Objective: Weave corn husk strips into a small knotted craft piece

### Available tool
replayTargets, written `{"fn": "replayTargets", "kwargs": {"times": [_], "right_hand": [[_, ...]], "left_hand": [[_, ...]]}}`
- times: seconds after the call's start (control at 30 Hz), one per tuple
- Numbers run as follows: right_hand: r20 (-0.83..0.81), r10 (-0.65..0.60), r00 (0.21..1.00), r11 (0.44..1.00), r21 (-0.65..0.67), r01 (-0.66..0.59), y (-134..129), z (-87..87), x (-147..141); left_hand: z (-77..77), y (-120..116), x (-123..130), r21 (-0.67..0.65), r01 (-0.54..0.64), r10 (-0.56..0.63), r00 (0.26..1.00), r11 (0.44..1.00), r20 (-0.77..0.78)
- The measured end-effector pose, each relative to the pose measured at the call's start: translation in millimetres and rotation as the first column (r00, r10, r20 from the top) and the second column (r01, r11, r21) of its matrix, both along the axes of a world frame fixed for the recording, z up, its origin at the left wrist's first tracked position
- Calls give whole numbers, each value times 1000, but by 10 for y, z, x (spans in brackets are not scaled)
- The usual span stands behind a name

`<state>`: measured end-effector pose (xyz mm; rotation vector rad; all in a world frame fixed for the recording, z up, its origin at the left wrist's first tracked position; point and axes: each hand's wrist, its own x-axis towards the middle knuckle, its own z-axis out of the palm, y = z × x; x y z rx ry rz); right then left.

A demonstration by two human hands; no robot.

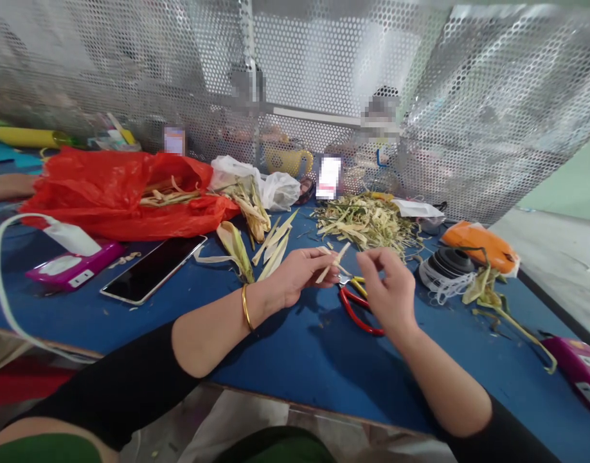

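Observation:
Pale corn husk strips (334,263) are pinched, crossing each other, between the thumb and fingers of my left hand (304,273). Just to the right, my right hand (389,283) is raised with its fingers curled together; what they hold, if anything, is too small to make out. Below and between the hands lies a pair of scissors with red handles (355,312), partly covered by my right hand, with a yellow handle (358,285) beside it. Several flat corn husk pieces (276,247) rest on the blue table (295,360), left of my left hand.
Shredded husk (367,225) is heaped behind my hands. At left are a red plastic bag (97,193) of husks, a phone (155,267) and a purple power strip (76,265). A black spool (446,267) with white string and an orange packet (482,244) stand right. Perforated metal (304,58) rises behind.

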<state>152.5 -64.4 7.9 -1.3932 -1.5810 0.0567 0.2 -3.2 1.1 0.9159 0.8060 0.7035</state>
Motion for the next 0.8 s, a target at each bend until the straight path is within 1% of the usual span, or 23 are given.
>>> {"fn": "replayTargets", "kwargs": {"times": [0.03,0.07,0.1,0.13,0.17,0.23,0.33,0.4,0.5,0.63,0.7,0.8], "right_hand": [[-171,-32,985,995,-103,15,32,0,36],[-314,-42,949,979,-204,-24,64,-6,64],[-427,-36,904,955,-281,-95,91,-16,83],[-513,-16,859,927,-329,-179,111,-27,90],[-574,3,819,904,-349,-248,122,-38,88],[-632,28,774,883,-347,-316,123,-54,61],[-635,11,772,891,-344,-296,98,-69,14],[-609,-1,793,889,-363,-278,87,-82,1],[-568,0,823,900,-359,-248,90,-113,6],[-572,-36,819,929,-322,-184,115,-150,33],[-546,-43,837,925,-338,-173,127,-146,55],[-442,3,897,902,-386,-193,132,-106,84]], "left_hand": [[6,-3,-1,3,27,-27,999,1000,-24],[7,-9,0,9,55,-55,998,998,-43],[2,-15,3,17,79,-78,995,997,-56],[-7,-22,7,26,99,-97,993,995,-65],[-18,-29,10,34,115,-112,991,993,-71],[-40,-43,15,50,139,-135,988,989,-76],[-62,-65,19,99,161,-149,982,982,-115],[-66,-79,23,151,160,-137,979,976,-153],[-60,-92,35,215,155,-120,979,964,-165],[-49,-93,40,233,167,-127,976,958,-179],[-49,-91,34,259,176,-125,971,950,-203],[-56,-90,18,310,201,-127,962,929,-241]]}}
